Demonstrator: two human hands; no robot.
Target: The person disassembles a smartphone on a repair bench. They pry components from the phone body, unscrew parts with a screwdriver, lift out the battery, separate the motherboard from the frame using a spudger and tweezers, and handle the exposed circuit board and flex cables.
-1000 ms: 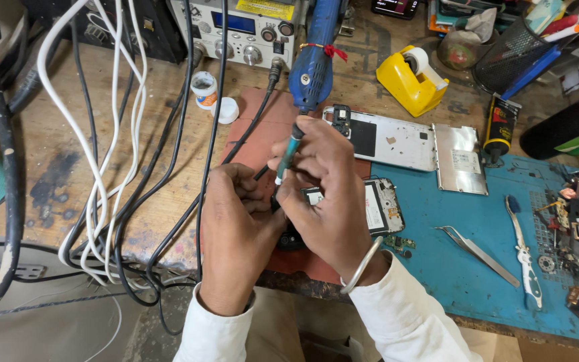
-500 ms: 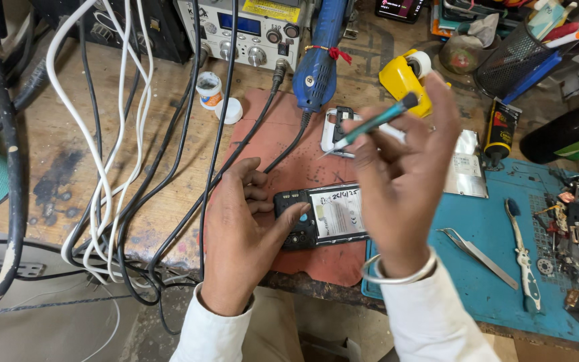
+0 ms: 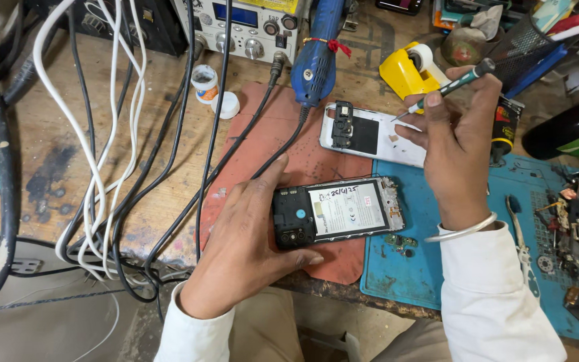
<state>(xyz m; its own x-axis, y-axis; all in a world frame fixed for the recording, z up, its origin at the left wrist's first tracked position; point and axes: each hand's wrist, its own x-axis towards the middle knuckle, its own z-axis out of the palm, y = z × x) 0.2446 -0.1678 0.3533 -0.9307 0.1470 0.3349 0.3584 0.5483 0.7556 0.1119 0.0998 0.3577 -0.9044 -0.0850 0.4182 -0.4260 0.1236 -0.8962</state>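
At the near edge of the counter (image 3: 169,201), a left hand (image 3: 249,248) is gripping an opened phone (image 3: 336,213) lying on a red mat (image 3: 263,134), fingers closed around its camera end. The right hand (image 3: 460,147) is pinching a small screwdriver (image 3: 447,87) above a white back cover (image 3: 376,134).
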